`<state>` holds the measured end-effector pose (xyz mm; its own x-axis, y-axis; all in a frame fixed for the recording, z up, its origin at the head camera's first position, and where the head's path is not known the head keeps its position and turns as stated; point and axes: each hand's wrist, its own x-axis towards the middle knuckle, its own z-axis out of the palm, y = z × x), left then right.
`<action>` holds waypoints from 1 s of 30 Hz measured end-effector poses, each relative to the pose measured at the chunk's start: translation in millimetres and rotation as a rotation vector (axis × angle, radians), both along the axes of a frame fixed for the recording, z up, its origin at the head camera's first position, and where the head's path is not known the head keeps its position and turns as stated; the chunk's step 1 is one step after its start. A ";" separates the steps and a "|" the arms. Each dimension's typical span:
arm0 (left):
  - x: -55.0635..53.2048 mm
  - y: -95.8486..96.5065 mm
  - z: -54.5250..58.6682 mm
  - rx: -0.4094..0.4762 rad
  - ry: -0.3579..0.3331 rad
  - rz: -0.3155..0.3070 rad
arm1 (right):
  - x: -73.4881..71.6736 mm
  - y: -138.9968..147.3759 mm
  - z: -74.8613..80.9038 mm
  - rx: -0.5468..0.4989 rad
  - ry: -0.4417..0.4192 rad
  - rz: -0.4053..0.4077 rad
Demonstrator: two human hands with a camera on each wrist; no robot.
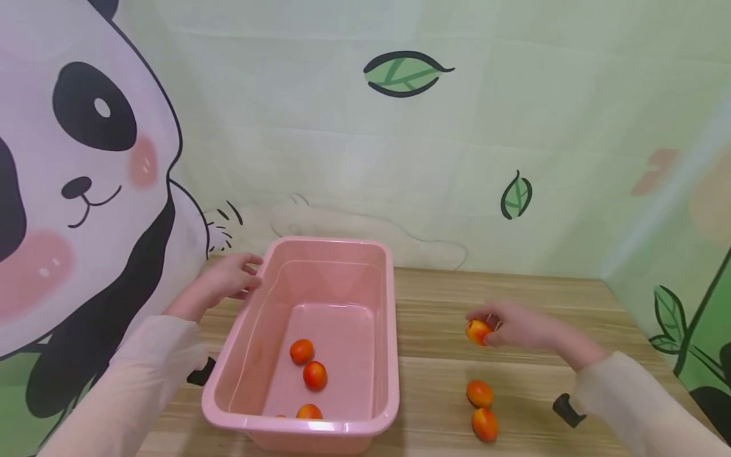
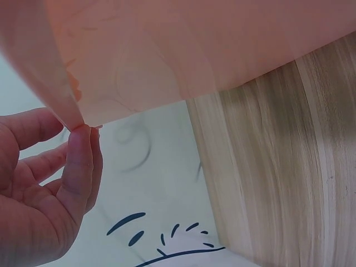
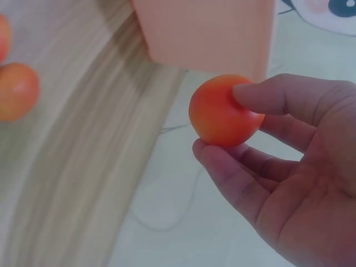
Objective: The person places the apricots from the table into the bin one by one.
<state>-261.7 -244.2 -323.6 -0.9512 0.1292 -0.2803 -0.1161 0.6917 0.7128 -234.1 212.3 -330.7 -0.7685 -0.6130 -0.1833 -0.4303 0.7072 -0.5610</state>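
My right hand (image 1: 521,325) pinches an orange-red tomato (image 3: 225,111) between thumb and fingertips, over the wooden table to the right of the pink plastic basin (image 1: 390,330). My left hand (image 2: 47,178) grips the basin's left rim, its thumb and fingers meeting at the edge. In the head view, a tomato (image 1: 301,351) and a second tomato (image 1: 315,376) lie close together on the basin floor. Another tomato (image 1: 309,411) shows partly behind the near rim, with a sliver of one more beside it. Two tomatoes (image 1: 480,393) sit on the table nearer me than my right hand.
The wooden table (image 1: 434,311) carries the basin at its left. Behind it hangs a pale green cloth backdrop (image 1: 320,127) with a printed panda and leaves. A black strap end (image 1: 568,410) hangs at my right wrist, another (image 1: 201,373) at my left.
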 end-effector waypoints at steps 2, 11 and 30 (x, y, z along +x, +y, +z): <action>0.0 0.2 0.0 0.003 0.000 0.003 | -1.8 -6.6 6.4 0.007 0.030 0.016; 1.4 1.2 1.1 0.002 0.002 0.008 | -9.5 -38.7 32.8 0.079 0.092 0.117; -0.5 -1.2 -1.1 0.009 0.003 0.010 | -14.0 -119.7 68.1 0.207 0.185 0.251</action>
